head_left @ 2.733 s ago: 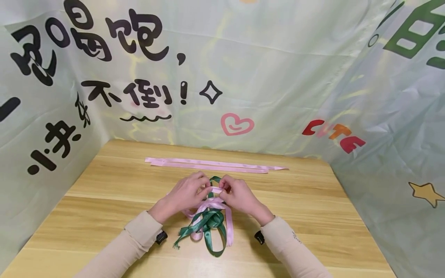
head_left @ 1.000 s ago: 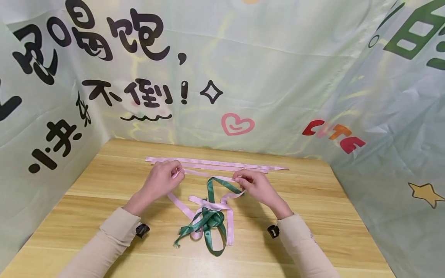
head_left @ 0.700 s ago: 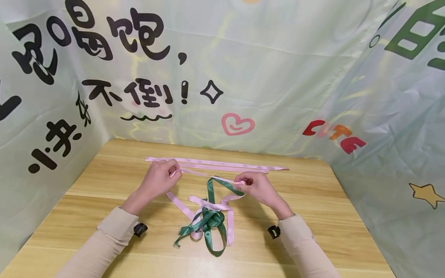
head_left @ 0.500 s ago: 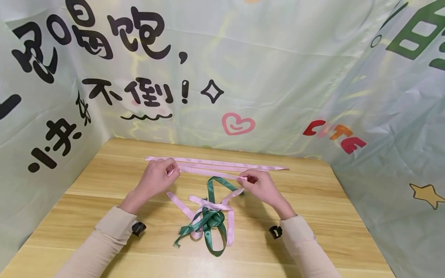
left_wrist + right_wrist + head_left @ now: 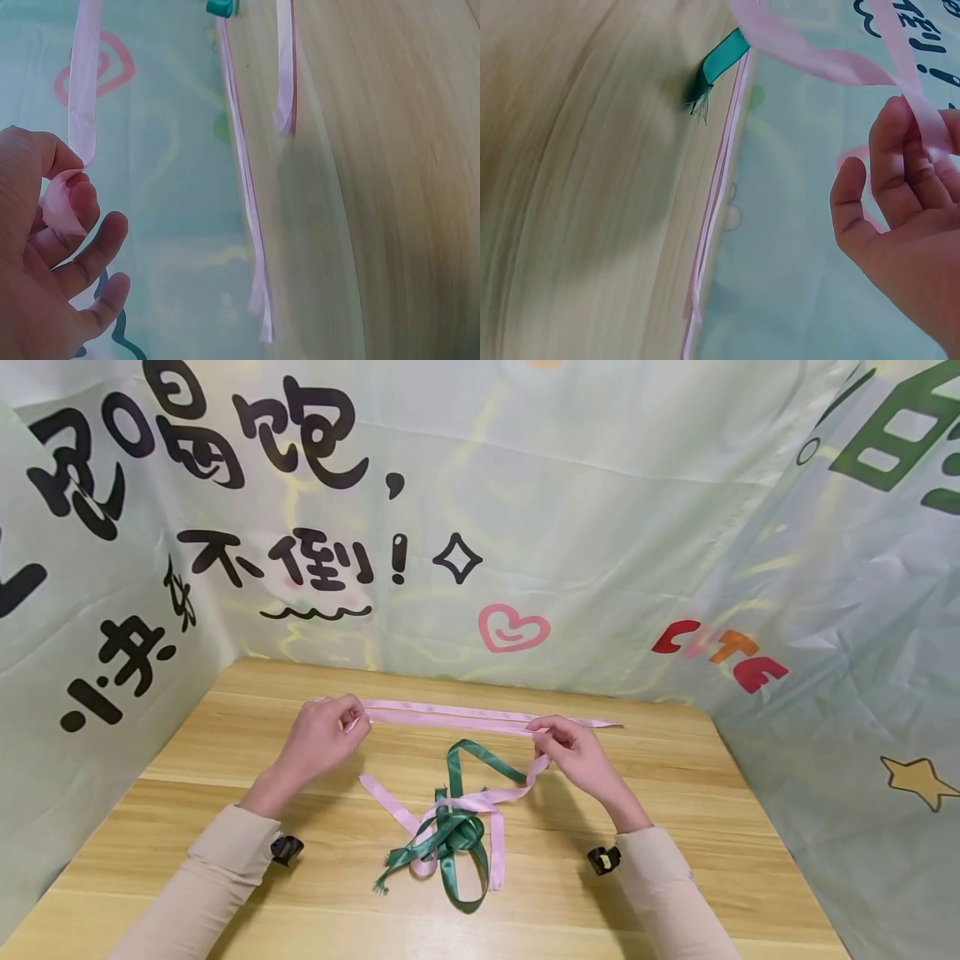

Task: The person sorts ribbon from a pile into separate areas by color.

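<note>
My left hand [image 5: 326, 735] pinches a pink ribbon [image 5: 85, 90] between thumb and index finger, its short end curling over the fingers. Off to the right, my right hand [image 5: 581, 756] pinches the same ribbon, drawn out between the hands above the table. From the right hand a twisted length [image 5: 825, 64] slopes down to the heap in the middle. In that heap, a knotted green ribbon [image 5: 461, 833] lies tangled with pink ribbon [image 5: 393, 802]. One green strand [image 5: 487, 758] arches up at the back, and a frayed green end [image 5: 700, 97] shows in the right wrist view.
Two pink ribbons [image 5: 480, 712] lie side by side along the back of the wooden table [image 5: 712, 860]. Printed cloth walls [image 5: 615, 543] rise behind the table and at both sides. A black wrist device [image 5: 287, 850] sits below each cuff.
From close together over the heap, my hands have moved wide apart, drawing the pink ribbon out between them. In the last half second both moved slightly farther outward. The green knot stays put.
</note>
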Tool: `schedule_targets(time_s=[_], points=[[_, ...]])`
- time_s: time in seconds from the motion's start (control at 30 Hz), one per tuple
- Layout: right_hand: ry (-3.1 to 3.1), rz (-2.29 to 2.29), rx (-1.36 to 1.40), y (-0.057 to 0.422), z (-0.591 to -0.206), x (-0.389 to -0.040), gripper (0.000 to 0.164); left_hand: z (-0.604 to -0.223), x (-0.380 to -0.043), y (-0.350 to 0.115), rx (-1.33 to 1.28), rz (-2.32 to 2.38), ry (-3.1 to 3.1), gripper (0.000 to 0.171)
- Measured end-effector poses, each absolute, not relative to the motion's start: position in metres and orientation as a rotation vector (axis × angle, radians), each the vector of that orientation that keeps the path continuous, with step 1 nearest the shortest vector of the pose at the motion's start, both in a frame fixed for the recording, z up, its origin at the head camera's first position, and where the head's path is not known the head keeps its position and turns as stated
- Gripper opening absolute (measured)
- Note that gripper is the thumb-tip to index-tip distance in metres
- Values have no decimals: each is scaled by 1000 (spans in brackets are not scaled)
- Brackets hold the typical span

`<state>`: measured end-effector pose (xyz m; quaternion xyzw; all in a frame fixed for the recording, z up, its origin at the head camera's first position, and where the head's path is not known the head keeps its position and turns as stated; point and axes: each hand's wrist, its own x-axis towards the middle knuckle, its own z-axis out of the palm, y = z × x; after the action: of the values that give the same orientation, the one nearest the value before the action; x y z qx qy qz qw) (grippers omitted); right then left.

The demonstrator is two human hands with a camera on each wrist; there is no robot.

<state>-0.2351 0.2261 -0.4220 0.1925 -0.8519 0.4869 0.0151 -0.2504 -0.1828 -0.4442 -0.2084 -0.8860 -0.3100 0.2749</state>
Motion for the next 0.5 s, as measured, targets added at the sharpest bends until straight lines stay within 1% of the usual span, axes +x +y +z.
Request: schedule_targets(time_s=[0.27, 0.5], points=[[-2636, 1649, 518, 232, -422, -236, 21, -443, -250, -192, -543, -832, -2384, 13], [-2611, 1724, 330, 234, -424, -238, 22, -448, -251, -197, -581, -824, -2372, 7]])
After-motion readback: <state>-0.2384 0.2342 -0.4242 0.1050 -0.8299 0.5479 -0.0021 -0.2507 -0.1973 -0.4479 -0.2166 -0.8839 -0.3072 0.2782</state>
